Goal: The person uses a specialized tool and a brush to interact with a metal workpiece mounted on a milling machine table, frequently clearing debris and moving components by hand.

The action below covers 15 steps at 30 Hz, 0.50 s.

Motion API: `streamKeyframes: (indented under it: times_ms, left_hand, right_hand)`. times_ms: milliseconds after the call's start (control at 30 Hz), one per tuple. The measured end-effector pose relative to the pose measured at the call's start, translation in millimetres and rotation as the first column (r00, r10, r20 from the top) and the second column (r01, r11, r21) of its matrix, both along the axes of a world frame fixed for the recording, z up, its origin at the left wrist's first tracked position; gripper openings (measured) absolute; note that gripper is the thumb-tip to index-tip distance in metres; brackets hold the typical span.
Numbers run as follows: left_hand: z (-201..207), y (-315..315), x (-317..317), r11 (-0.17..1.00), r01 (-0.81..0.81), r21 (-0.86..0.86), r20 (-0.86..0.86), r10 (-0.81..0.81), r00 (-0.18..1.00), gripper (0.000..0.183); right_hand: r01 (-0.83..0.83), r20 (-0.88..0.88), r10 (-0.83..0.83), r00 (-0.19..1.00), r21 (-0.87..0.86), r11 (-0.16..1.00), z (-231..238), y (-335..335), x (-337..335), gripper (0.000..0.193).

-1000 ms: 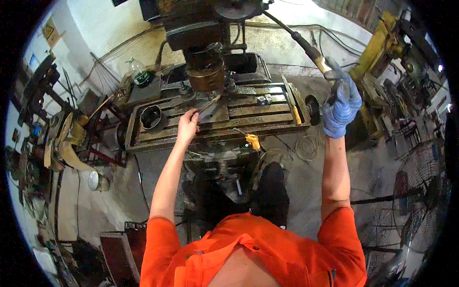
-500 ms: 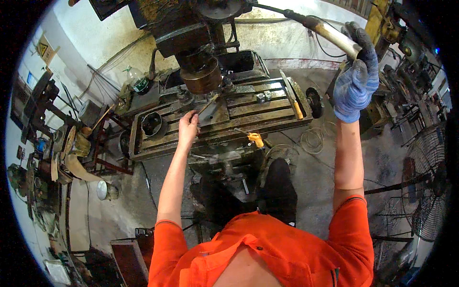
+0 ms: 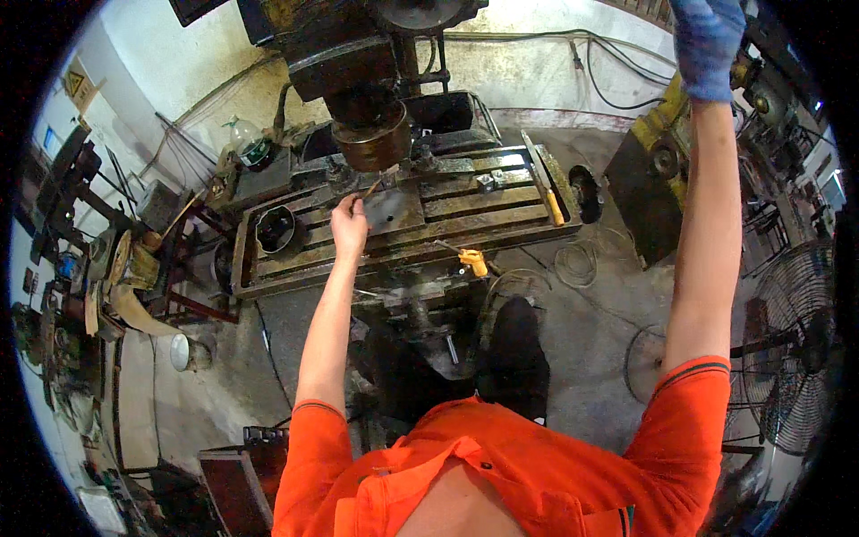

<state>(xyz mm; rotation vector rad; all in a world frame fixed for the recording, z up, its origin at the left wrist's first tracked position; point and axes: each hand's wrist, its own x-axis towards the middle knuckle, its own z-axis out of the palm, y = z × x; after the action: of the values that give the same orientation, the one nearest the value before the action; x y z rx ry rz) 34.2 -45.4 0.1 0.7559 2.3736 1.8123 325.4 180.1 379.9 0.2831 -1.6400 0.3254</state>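
Note:
My left hand is closed round a thin, brush-like stick, its tip pointing up toward the machine's round spindle head. Under that tip, a flat grey metal plate with a small dark hole lies on the slotted machine table. My right hand, in a blue-grey knit glove, is raised at the upper right edge of the picture. Its fingers are blurred and partly cut off, and whatever they may hold is out of sight.
On the table stand a dark round pot, a small metal block and a yellow-handled file. A yellow air gun hangs at the front edge. Coiled hose lies on the floor; a large fan stands right.
My right hand has moved up and outward to the picture's edge; the pale-handled lever it held is no longer visible. My left hand and the stick have shifted slightly left and up.

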Motion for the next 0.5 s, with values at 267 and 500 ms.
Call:
streamKeyframes:
  times_ms: [267, 500]
  left_hand:
    - [19.1, -52.5, 0.7, 0.998, -0.002, -0.058, -0.172, -0.008, 0.985, 0.026]
    - [37.8, -137.2, -41.2, 0.833, -0.506, -0.226, -0.667, 0.246, 0.703, 0.022]
  right_hand:
    - [0.008, -0.018, -0.008, 1.000, 0.001, 1.000, -10.8, -13.4, 7.6, 0.047]
    - [0.270, 0.508, -0.021, 0.861, -0.423, 0.865, -250.4, -70.2, 29.3, 0.024]
